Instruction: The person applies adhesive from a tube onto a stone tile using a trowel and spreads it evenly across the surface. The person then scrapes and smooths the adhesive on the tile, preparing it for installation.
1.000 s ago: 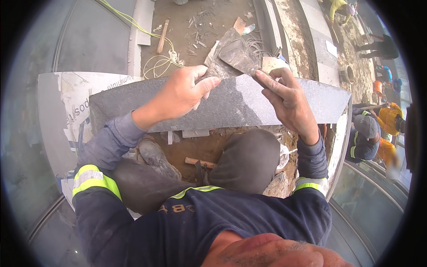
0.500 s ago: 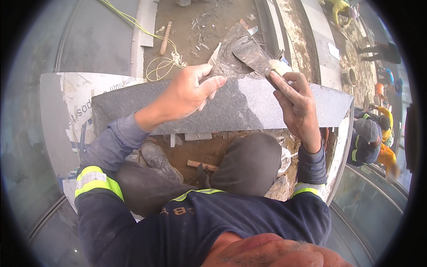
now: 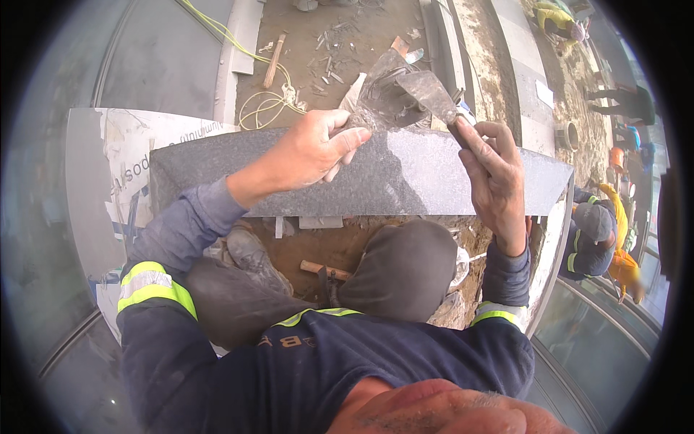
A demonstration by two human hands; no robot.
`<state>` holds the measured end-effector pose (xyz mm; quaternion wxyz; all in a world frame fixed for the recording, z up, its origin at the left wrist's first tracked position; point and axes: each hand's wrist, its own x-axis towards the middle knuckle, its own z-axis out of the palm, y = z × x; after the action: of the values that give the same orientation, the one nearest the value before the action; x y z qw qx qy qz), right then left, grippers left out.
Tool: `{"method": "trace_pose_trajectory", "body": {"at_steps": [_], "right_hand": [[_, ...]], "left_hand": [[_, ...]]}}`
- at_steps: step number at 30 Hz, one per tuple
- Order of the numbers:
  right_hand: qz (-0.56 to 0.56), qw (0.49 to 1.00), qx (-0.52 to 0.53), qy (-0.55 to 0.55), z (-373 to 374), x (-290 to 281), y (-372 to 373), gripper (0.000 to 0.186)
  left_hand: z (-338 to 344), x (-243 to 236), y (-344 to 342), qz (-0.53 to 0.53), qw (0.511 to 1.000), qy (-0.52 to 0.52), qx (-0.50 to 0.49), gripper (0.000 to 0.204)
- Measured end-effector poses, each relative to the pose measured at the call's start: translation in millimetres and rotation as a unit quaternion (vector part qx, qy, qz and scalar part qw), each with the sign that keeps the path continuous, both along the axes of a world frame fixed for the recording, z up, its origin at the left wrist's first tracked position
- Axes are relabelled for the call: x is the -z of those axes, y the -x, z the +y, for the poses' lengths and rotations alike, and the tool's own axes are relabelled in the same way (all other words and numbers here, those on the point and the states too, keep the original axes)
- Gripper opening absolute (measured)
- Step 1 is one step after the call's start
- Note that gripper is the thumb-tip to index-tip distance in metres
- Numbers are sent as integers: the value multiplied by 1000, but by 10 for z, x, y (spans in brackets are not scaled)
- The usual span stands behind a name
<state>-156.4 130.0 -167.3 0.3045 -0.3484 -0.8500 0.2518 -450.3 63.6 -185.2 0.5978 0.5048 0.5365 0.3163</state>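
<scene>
My left hand is closed, pinching the near edge of a crumpled, smeared plastic bag over the far edge of a grey stone slab. In my right hand is a putty knife, its handle between thumb and fingers. The broad, dirty blade points to the far left, over the right side of the bag. What is inside the bag is hard to make out. A darker patch covers the slab's middle, with a paler area to its right.
A hammer lies on the ground by my knees. Beyond the slab are a wooden stick, a yellow-green cord and scattered chips. A printed white panel stands left. Several people work at the right, one in a grey cap.
My right hand has moved a little right and the putty knife has turned, its blade shifting right across the bag. My left hand keeps its hold on the bag.
</scene>
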Motion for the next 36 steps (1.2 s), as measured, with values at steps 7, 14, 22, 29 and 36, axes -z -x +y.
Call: {"method": "trace_pose_trajectory", "body": {"at_steps": [7,14,22,29,36], "right_hand": [[-62,997,-37,-4,40,37,72,50],[-59,992,-79,74,10,-3,-56,44],[160,952,-109,235,554,363,-500,41],[98,983,-101,121,502,463,-322,38],[50,979,47,192,278,944,-690,38]], "left_hand": [[-16,-46,-26,23,1000,-5,-9,34],[-7,45,65,-6,1000,10,23,36],[7,130,37,-98,991,-16,84,54],[11,-12,37,-60,994,-8,96,55],[70,-63,122,-64,995,-68,26,51]]}}
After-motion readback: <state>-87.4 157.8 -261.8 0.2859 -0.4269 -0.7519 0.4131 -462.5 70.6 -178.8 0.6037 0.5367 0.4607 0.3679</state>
